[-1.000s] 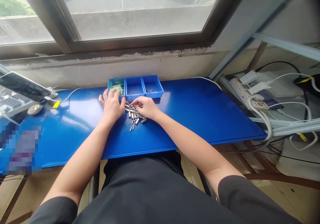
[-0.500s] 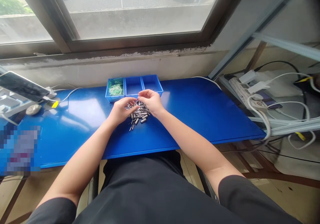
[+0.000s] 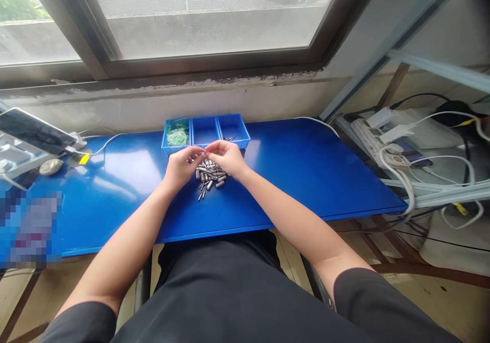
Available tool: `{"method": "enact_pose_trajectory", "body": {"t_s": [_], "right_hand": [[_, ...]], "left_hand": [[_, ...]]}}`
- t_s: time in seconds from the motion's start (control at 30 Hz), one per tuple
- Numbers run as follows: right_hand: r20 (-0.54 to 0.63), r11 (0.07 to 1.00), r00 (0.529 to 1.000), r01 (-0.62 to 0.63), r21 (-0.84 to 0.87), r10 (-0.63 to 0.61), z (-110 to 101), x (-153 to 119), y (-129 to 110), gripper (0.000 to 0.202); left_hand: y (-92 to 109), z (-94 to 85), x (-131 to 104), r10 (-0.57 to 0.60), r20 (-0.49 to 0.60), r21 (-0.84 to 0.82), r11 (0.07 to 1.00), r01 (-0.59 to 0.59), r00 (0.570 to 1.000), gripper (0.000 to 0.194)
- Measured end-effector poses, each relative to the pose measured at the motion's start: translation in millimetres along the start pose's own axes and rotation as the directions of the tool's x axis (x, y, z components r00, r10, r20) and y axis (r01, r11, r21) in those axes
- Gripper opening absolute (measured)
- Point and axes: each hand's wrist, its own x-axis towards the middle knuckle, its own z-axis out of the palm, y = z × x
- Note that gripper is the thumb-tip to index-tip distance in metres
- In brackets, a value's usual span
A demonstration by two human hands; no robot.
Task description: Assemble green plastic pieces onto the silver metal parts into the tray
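My left hand (image 3: 184, 166) and my right hand (image 3: 226, 158) meet above a pile of small metal parts (image 3: 210, 173) on the blue table (image 3: 298, 179). Fingertips of both are pinched together around something too small to make out. Behind them stand three joined blue bins (image 3: 205, 131). Green and clear material (image 3: 178, 133) fills the left bin, and a few thin dark pieces (image 3: 229, 138) lie in the right one.
At the left a phone (image 3: 36, 131) leans on a stand, with a white cable and a pale mouse-like object (image 3: 51, 167). A power strip (image 3: 377, 141) with plugs and cables is at the right, beside a metal frame.
Both hands have closed in on each other, the right one shifting slightly left and down. More of the right bin's contents now shows.
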Motion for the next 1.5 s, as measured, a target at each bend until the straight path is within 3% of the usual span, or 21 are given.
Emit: {"method": "enact_pose_trajectory", "body": {"t_s": [0.4,0.93,1.13,1.5], "right_hand": [[-0.017,0.996,0.999,0.028,-0.086,-0.030,-0.3,-0.9,1.6,0.020],[-0.025,0.999,1.000,0.001,-0.050,-0.002,0.3,-1.1,-4.1,0.040],[-0.019,0.999,1.000,0.019,-0.027,-0.019,2.4,-2.4,-2.4,0.040],[-0.030,0.998,0.999,0.029,-0.058,-0.031,1.6,-1.0,-0.2,0.037]], "left_hand": [[0.5,-0.1,-0.4,-0.042,0.016,-0.050,0.998,0.043,0.999,0.021],[-0.7,0.8,-1.1,-0.075,-0.002,-0.004,0.997,0.075,0.997,0.019],[2.8,-0.8,-0.8,-0.095,0.020,-0.061,0.994,0.096,0.995,0.020],[3.8,-4.3,-0.3,-0.097,0.007,0.016,0.995,0.097,0.995,0.027]]}}
